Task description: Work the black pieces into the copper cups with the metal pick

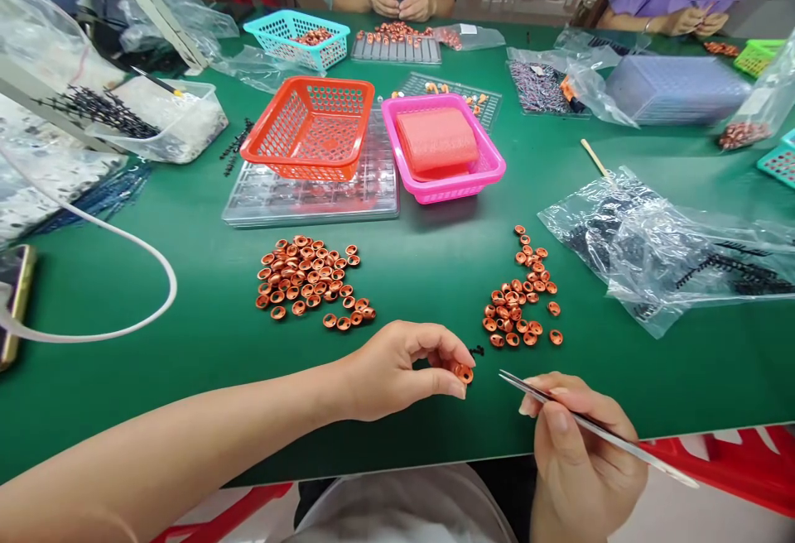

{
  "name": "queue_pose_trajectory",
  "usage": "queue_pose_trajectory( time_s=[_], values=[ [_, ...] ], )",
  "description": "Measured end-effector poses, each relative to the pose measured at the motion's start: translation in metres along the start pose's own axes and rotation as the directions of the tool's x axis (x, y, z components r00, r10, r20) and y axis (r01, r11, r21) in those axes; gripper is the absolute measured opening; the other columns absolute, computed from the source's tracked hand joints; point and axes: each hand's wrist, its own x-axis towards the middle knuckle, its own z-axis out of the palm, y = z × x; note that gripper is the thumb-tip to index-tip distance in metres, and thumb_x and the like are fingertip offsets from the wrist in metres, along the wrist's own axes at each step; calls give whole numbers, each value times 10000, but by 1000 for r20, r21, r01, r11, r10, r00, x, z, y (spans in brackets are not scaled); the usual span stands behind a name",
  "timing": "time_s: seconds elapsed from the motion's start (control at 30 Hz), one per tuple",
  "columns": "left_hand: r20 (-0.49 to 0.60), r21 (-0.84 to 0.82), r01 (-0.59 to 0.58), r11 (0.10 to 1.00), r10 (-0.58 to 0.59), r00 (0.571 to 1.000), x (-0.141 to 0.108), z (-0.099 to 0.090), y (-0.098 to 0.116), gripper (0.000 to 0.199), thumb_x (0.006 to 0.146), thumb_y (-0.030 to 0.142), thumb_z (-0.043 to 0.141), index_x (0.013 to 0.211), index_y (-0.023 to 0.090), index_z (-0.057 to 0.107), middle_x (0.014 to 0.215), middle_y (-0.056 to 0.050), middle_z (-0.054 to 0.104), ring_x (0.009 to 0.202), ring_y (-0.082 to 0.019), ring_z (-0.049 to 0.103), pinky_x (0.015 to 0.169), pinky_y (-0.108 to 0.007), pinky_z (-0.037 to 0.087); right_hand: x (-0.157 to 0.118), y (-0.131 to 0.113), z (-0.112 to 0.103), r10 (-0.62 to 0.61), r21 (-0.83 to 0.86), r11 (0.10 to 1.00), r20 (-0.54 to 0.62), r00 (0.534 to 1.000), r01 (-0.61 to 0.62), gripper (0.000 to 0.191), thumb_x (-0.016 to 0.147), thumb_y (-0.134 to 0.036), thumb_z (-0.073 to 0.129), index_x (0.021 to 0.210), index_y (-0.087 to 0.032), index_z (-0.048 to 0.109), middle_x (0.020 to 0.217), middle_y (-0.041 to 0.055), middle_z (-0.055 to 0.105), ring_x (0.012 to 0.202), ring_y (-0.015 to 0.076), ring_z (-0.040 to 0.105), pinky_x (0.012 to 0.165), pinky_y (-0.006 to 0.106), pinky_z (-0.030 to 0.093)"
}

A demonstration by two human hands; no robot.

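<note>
My left hand pinches a small copper-coloured ring-shaped part between thumb and fingers, its hole facing the camera. Tweezers lie in the grip of my right hand, their tips slightly apart and pointing left toward that part without touching it. Just beyond my left fingertips sits a tiny black piece on the green table. One heap of the same copper parts lies beyond my left forearm. A second, looser heap spreads out beyond my right hand.
An orange basket stands on clear plastic trays. Beside it, a pink basket holds pink foam. Plastic bags with black parts lie at right, a phone and white cable at left. Two people work across the table.
</note>
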Motion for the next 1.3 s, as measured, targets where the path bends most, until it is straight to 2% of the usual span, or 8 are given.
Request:
queue_pose_trajectory(
  time_s=[0.33,0.47,0.53,0.63,0.77,0.87,1.07,1.3],
  values=[
    [10,56,-23,998,23,1000,1,-1,-3,155,800,217,751,920,136,694,821,-11,705,746,-119,622,738,-233,518,0,0,1,-53,-11,998,44,998,54,154,863,-89,665,968,-196,701,861,45,734,727,173,684,592,318,568],
    [-7,356,-64,932,71,997,0,-9,5,128,863,232,708,960,148,703,851,-21,722,742,-133,636,724,-246,518,0,1,1,-59,3,998,64,996,59,171,863,-76,656,984,-187,701,854,49,739,745,181,691,600,323,572],
    [-8,635,-79,768,109,994,-2,-17,13,91,898,199,669,969,155,706,886,-32,721,784,-159,647,740,-273,514,-1,1,1,-53,-11,998,56,997,54,165,860,-78,658,974,-190,701,870,53,744,745,183,689,595,328,576],
    [-15,927,-30,373,117,993,-9,-34,23,117,941,172,599,980,163,709,937,-66,701,919,-240,648,790,-354,519,-3,2,0,-47,-16,999,71,996,49,179,856,-69,656,980,-189,704,870,52,745,764,189,694,599,330,583],
    [-55,999,55,3,122,991,-21,-55,34,215,927,111,513,972,143,721,948,-114,665,913,-287,631,810,-432,540,-4,2,-1,-39,3,999,125,991,39,215,863,-57,641,1015,-198,698,879,52,744,797,195,699,588,321,587],
    [-29,991,47,-128,137,990,-27,-59,42,279,893,73,472,969,125,736,964,-143,668,914,-312,624,836,-488,539,-4,2,0,-41,0,999,120,992,41,215,870,-60,636,1020,-204,693,893,52,740,790,188,692,585,319,584],
    [145,987,-161,31,291,946,-9,-19,43,278,955,123,503,1164,115,685,1065,-131,685,956,-274,617,829,-420,552,0,3,5,-173,14,984,-145,974,177,166,906,-89,601,996,-203,681,885,30,723,739,155,662,597,310,557],
    [241,952,-269,146,181,954,46,24,26,115,954,212,609,988,141,693,918,-83,683,851,-239,602,766,-371,521,-3,4,3,-199,22,978,-180,963,206,150,904,-91,617,994,-196,674,883,30,718,753,161,664,632,332,542]
  ],
)
